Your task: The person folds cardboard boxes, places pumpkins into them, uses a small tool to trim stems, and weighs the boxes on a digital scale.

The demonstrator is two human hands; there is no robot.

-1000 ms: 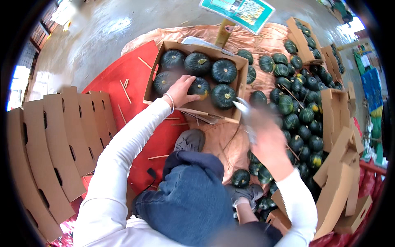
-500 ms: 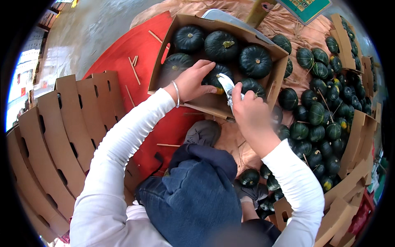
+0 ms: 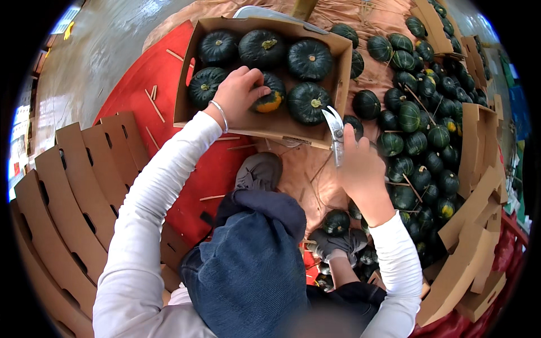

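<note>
Beyond, glossy floor [image 3: 124, 50]; below, red mat [image 3: 131, 98]; right fingers [image 3: 350, 138] around shears [image 3: 337, 135], left fingers [image 3: 251, 78] at squash [image 3: 276, 85], grip unclear.

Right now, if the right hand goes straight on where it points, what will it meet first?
Probably the lower-right pumpkin in the cardboard box, touched first by the shears that the right hand holds; their height above it is unclear.

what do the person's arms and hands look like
Long, white fabric sleeves cover both arms, wrinkled along the forearms. The left hand is ungloved, with a thin, silver-coloured bangle at its wrist. The right hand is ungloved too, and no band shows at its wrist.
</note>
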